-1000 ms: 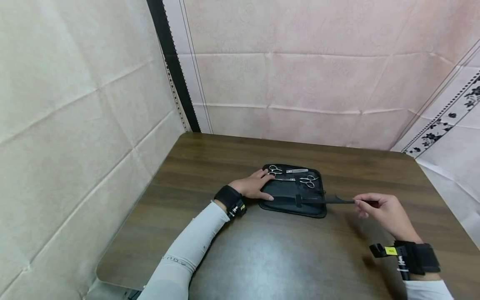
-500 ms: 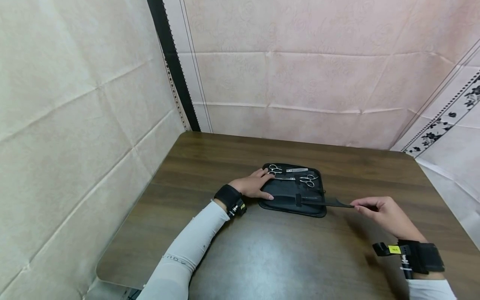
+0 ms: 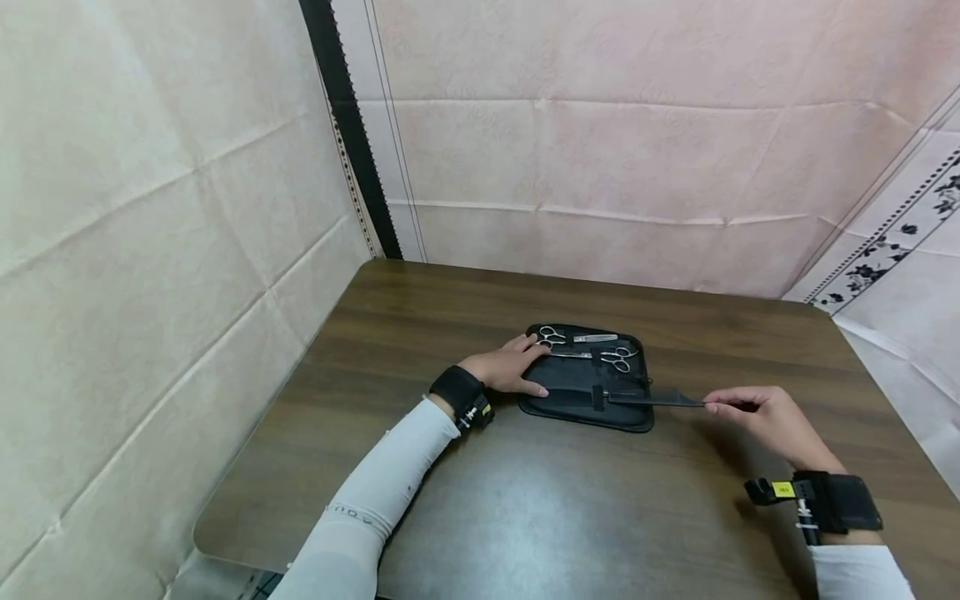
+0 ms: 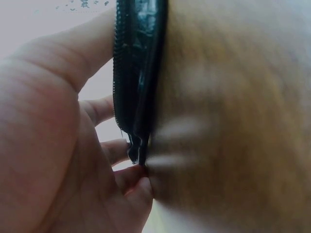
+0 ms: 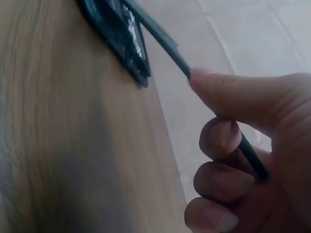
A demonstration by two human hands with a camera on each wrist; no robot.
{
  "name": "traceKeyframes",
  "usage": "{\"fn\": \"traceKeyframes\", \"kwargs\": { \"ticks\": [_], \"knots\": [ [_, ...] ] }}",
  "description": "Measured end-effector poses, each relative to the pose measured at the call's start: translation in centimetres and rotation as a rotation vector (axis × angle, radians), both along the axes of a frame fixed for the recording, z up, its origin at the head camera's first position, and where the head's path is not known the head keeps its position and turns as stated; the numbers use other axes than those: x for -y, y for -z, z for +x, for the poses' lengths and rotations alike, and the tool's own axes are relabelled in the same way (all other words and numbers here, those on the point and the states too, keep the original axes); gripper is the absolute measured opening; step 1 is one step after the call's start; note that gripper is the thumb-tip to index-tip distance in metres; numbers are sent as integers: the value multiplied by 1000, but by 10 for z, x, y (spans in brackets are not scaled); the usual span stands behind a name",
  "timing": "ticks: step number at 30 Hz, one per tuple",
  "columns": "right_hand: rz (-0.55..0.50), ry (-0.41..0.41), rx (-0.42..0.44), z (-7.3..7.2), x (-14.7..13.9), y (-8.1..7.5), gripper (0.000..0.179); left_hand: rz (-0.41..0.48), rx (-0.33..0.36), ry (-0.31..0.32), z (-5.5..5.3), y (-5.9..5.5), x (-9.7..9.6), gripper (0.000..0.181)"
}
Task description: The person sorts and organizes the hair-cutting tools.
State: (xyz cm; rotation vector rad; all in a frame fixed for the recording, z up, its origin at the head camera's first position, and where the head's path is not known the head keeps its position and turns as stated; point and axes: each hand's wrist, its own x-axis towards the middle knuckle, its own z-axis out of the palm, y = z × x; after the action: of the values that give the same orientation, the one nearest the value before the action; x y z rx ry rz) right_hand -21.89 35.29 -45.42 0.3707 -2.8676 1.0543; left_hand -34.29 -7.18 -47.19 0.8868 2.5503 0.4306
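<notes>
A flat black zippered case [image 3: 577, 379] lies opened out on the table, with two pairs of silver scissors strapped inside, the upper pair [image 3: 550, 335] and the lower pair [image 3: 621, 358]. Along its near side a black comb [image 3: 667, 399] runs under an elastic loop [image 3: 597, 397] and sticks out past the right edge. My right hand [image 3: 765, 417] pinches the comb's protruding handle between thumb and fingers; its remaining fingers curl below, as the right wrist view shows. My left hand [image 3: 506, 369] rests with spread fingers on the case's left end, partly covering it.
The brown wooden table [image 3: 465, 500] extends around the case on all sides. Its far edge meets a pale pink cloth backdrop [image 3: 600, 158], and a cream cloth wall [image 3: 150, 275] stands along the left. Both wrists carry black strapped cameras.
My right hand has shifted its hold slightly left on the comb, dipping and then rising a little. The comb's exposed end has turned somewhat. The left hand stays on the case.
</notes>
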Motion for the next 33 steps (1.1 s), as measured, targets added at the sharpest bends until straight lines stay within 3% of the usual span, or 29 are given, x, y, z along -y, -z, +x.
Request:
{"fn": "traceKeyframes", "kwargs": {
  "ticks": [11,20,28,33],
  "knots": [
    [61,-76,-50,-18,-7,1,12,-2,9,5,2,3,0,84],
    [55,-134,-39,-41,-3,-4,13,10,10,-3,1,4,-1,83],
    [51,-124,-42,-46,1,-2,13,17,1,3,0,5,-1,83],
    [28,-97,-92,-47,4,1,9,14,-3,-4,1,1,0,83]
  ]
}}
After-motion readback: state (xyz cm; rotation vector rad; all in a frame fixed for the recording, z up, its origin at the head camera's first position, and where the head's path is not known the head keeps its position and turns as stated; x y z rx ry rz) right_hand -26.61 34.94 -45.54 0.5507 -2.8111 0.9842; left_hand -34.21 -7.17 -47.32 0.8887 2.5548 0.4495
